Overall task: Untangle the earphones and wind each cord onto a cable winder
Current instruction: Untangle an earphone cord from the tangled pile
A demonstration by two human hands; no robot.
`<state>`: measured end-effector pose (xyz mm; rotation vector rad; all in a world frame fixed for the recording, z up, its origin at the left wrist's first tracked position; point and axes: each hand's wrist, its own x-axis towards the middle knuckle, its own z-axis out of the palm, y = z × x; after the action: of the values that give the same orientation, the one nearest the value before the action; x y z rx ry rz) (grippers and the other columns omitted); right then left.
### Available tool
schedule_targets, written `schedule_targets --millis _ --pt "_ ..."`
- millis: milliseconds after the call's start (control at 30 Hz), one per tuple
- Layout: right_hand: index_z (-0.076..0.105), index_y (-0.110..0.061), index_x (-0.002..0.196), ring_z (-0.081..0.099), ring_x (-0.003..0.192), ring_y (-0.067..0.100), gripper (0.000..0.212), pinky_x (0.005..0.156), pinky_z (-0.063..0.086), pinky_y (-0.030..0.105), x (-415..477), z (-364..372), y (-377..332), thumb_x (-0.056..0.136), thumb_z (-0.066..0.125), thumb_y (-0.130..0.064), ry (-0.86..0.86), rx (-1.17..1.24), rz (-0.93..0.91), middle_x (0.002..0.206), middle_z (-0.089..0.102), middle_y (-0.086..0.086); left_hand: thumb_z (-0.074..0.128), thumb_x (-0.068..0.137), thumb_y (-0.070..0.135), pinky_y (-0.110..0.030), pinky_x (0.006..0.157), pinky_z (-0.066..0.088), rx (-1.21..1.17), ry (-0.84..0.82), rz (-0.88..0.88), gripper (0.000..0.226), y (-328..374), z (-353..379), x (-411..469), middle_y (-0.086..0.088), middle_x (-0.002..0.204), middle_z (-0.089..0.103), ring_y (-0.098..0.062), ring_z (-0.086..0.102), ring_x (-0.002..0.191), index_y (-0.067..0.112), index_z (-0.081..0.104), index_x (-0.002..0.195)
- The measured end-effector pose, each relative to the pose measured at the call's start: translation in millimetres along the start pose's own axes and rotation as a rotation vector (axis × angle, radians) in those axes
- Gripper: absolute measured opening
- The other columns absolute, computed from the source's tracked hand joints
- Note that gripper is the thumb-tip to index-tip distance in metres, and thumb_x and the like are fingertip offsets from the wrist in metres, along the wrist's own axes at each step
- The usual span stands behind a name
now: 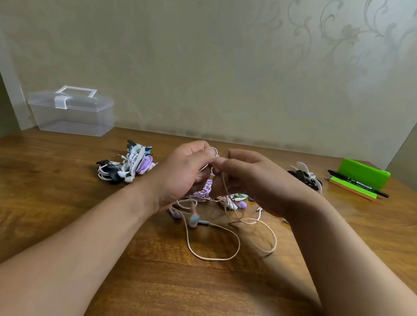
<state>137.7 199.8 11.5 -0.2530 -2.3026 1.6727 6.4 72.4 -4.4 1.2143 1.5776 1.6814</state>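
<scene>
The fingers (212, 155) of the left hand (182, 175) and right hand (252, 181) meet above the table (57, 211), pinching a pink cord (212, 258); it trails down into the loose tangle (213, 198) beneath; wound earphones (128, 166) lie left, spare winders (305, 177) right; untangling seems in hand; next, I judge, drawing the pink cord free.

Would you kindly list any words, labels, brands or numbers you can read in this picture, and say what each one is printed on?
No text can be read.
Black marker pen: a pale printed label runs along the barrel, too small and blurred to read.
Clear plastic storage box, green stand and sticky notes: no print visible.
</scene>
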Motion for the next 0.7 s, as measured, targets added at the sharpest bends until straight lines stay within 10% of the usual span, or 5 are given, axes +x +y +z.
schedule_targets --millis 233,400,600,700 --pt "0.049 -0.019 0.066 0.041 0.052 0.016 0.035 0.06 0.039 0.035 8.0 -7.9 -2.6 0.099 0.057 -0.017 0.37 0.313 -0.07 0.057 0.035 -0.003 0.035 0.112 0.019 -0.021 0.036 0.021 -0.212 0.154 0.068 0.028 3.0 -8.1 3.3 -0.012 0.084 0.074 -0.019 0.051 0.04 0.007 0.059 0.104" --pt "0.061 -0.018 0.077 0.057 0.066 0.012 0.022 0.057 0.039 0.025 7.5 -11.2 -4.3 0.099 0.057 -0.013 0.466 0.588 -0.119 0.074 0.066 0.001 0.035 0.109 0.024 -0.021 0.038 0.016 -0.339 0.067 -0.006 0.024 4.5 -7.6 2.6 -0.017 0.087 0.074 -0.018 0.048 0.038 0.015 0.053 0.097" --pt "0.045 -0.022 0.076 0.031 0.043 0.007 0.026 0.041 0.015 0.02 6.4 -18.6 -10.7 0.1 0.053 -0.016 0.484 0.816 -0.111 0.057 0.045 -0.005 0.037 0.103 0.02 -0.038 0.081 0.048 -0.56 0.143 0.049 0.029 3.3 -13.5 8.3 -0.023 0.112 0.074 -0.03 0.071 0.106 0.018 0.042 0.074" --pt "0.039 -0.025 0.076 0.021 0.043 0.008 0.031 0.041 0.012 0.023 9.9 -20.7 -2.0 0.099 0.057 -0.016 0.515 0.688 -0.075 0.054 0.034 -0.005 0.036 0.1 0.02 -0.046 0.095 0.051 -0.847 0.149 0.042 0.031 8.5 -20.7 7.5 -0.013 0.079 0.07 -0.035 0.074 0.09 0.018 0.039 0.069"
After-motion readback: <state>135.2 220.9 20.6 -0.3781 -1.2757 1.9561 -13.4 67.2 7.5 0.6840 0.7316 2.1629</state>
